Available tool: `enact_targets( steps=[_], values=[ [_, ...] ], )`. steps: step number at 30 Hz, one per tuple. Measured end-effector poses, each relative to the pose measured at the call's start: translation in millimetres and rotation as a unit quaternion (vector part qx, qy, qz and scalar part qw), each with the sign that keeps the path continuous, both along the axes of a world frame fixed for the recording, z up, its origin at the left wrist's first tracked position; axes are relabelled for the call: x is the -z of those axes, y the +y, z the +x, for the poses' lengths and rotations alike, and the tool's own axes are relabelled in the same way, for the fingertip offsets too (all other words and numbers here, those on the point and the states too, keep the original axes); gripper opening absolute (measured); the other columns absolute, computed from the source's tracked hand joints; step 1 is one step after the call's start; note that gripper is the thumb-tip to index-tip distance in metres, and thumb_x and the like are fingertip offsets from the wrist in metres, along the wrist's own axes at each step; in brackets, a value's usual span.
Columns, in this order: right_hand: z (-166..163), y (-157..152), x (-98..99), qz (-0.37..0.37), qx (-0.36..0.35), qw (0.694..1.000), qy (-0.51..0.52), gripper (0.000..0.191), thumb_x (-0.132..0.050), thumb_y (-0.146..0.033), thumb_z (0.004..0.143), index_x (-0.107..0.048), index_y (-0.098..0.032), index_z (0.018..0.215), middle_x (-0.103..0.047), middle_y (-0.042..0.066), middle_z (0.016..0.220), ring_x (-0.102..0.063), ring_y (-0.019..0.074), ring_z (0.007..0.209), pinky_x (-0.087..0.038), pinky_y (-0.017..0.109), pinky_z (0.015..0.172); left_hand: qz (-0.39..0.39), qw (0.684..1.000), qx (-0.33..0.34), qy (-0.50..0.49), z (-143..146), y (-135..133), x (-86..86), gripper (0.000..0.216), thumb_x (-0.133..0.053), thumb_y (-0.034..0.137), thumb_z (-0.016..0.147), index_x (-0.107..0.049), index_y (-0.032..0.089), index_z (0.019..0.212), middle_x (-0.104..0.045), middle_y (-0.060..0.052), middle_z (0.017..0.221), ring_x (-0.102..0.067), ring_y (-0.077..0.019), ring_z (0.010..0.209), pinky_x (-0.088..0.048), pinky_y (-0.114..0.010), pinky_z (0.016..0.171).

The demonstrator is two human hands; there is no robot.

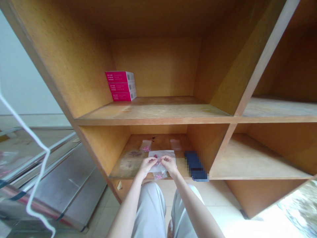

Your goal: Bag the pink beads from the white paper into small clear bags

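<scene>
Both hands meet over a white sheet (170, 153) on the lower shelf. My left hand (149, 162) is closed, thumb and fingertips pinching the upper part of a small clear plastic bag (160, 176). My right hand (169, 162) pinches the same bag from the other side, close to the left fingertips. Small round pink pieces lie at the bottom of this bag, which hangs toward the shelf's front edge. A few dark red pieces (155, 155) show on the sheet just beyond my fingers; their kind is too small to make out.
Behind my left hand lies another clear bag (146, 145) with pink pieces; a flat clear bag (175, 144) lies at the back right. A dark blue, partly pixelated object (196, 167) is at the right. Three stacked pink boxes (121, 86) stand on the shelf above.
</scene>
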State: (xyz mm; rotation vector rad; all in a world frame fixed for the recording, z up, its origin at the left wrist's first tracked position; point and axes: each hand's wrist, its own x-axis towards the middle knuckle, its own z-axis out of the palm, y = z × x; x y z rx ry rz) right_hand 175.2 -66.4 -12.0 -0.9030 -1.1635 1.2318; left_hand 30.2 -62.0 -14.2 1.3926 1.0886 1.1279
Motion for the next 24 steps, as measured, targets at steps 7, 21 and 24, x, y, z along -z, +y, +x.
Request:
enact_targets(
  steps=[7, 21, 24],
  values=[
    [0.9, 0.6, 1.5, 0.003, 0.005, 1.000, -0.004, 0.005, -0.060, -0.022, 0.060, -0.061, -0.017, 0.059, -0.063, 0.000, 0.058, -0.057, 0.0122, 0.056, -0.043, 0.022, 0.056, -0.005, 1.000, 0.000, -0.010, 0.6, -1.0, -1.9, 0.029, -0.064, 0.040, 0.065, -0.066, 0.013, 0.075, -0.065, -0.005, 0.071, -0.056, -0.0140, 0.067, -0.040, -0.022, 0.062],
    [0.1, -0.9, -0.4, -0.002, 0.000, 1.000, -0.005, 0.010, -0.063, -0.027, 0.059, -0.060, -0.017, 0.060, -0.063, 0.001, 0.059, -0.057, 0.0131, 0.056, -0.043, 0.023, 0.055, -0.018, 1.000, 0.011, -0.016, 1.8, -3.2, -4.5, 0.035, -0.064, 0.044, 0.063, -0.066, 0.012, 0.078, -0.066, -0.007, 0.076, -0.058, -0.0166, 0.071, -0.042, -0.024, 0.065],
    [0.3, -2.6, -3.1, -0.008, -0.009, 1.000, -0.001, 0.012, -0.063, -0.029, 0.059, -0.060, -0.017, 0.061, -0.064, 0.002, 0.060, -0.058, 0.0136, 0.057, -0.044, 0.023, 0.056, -0.018, 1.000, 0.011, -0.013, 2.2, -3.9, -6.2, 0.036, -0.064, 0.044, 0.063, -0.066, 0.012, 0.079, -0.066, -0.007, 0.077, -0.058, -0.0169, 0.071, -0.042, -0.025, 0.066]
  ],
)
